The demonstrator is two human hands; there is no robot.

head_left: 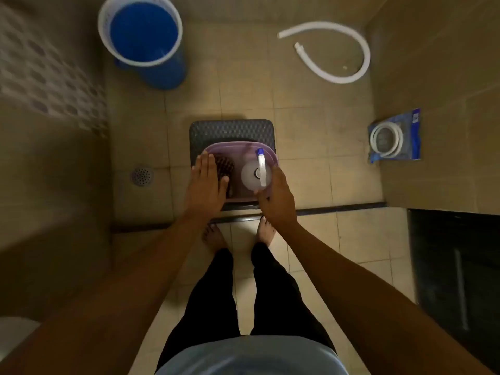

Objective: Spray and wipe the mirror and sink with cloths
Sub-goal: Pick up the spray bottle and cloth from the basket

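Note:
A translucent purple tub (267, 154) sits on a dark stool (232, 129) on the tiled floor. Inside stand a white spray bottle (255, 173) with a blue-tipped nozzle and a dark patterned brush or cloth (224, 165). My left hand (207, 185) lies flat over the tub's left side, fingers extended, above the dark item. My right hand (277, 200) is at the tub's right near edge, fingers against the spray bottle's side; whether it grips the bottle is unclear. No mirror or sink is in view.
A blue bucket with a white rim (140, 33) stands far left. A white corrugated hose (338, 50) curls on the floor far right. A packaged hose (393, 135) leans by the right wall. A floor drain (142, 175) is left of the stool. A dark threshold strip (338, 208) crosses before my bare feet.

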